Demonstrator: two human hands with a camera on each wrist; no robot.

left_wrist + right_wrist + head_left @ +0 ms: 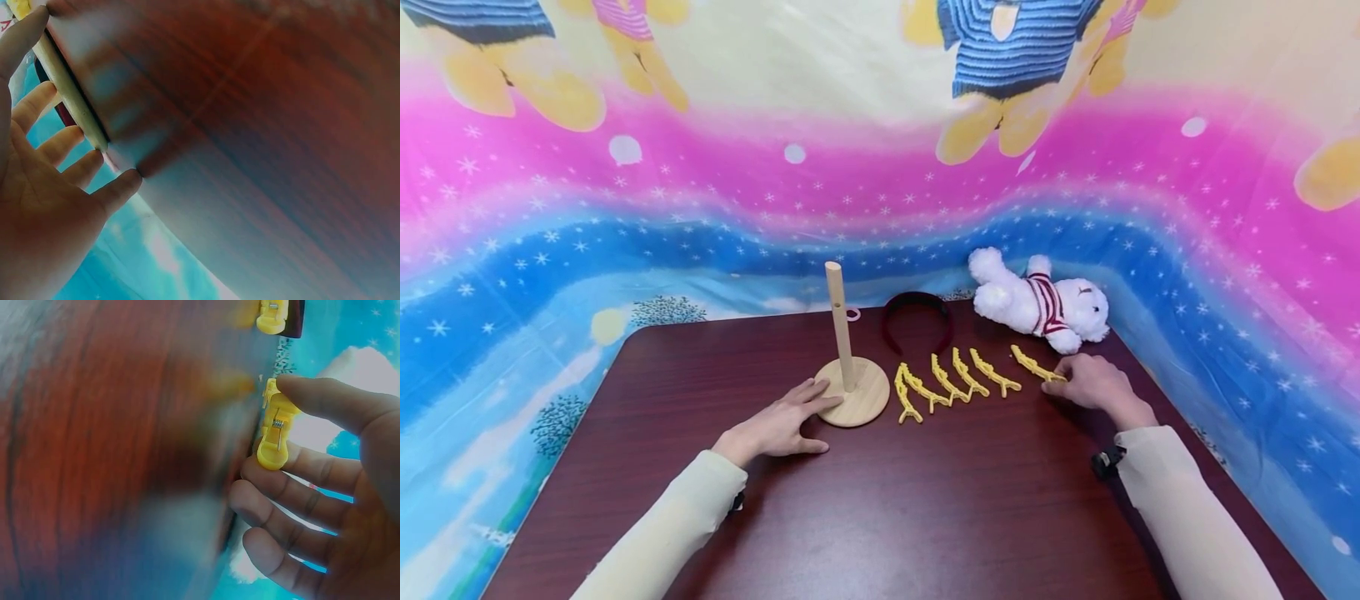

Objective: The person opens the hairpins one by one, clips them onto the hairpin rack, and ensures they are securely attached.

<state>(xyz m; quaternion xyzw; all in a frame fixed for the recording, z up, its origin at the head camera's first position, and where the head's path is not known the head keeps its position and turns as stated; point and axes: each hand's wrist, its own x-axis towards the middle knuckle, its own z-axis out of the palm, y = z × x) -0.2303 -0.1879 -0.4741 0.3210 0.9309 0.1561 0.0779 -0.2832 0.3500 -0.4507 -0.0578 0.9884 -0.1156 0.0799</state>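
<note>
Right hand (1093, 383) pinches the end yellow hair clip (1036, 364), long axis toward 10 o'clock; left hand (786, 421) lies flat, fingers on the wooden peg stand (852, 389).

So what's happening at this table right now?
A person sits at a dark wooden table. Their left hand rests flat with fingers on the round base of a wooden peg stand. Their right hand pinches the end of the rightmost yellow hair clip; five more yellow clips lie in a row beside it. A dark headband and a white plush bear lie behind.
</note>
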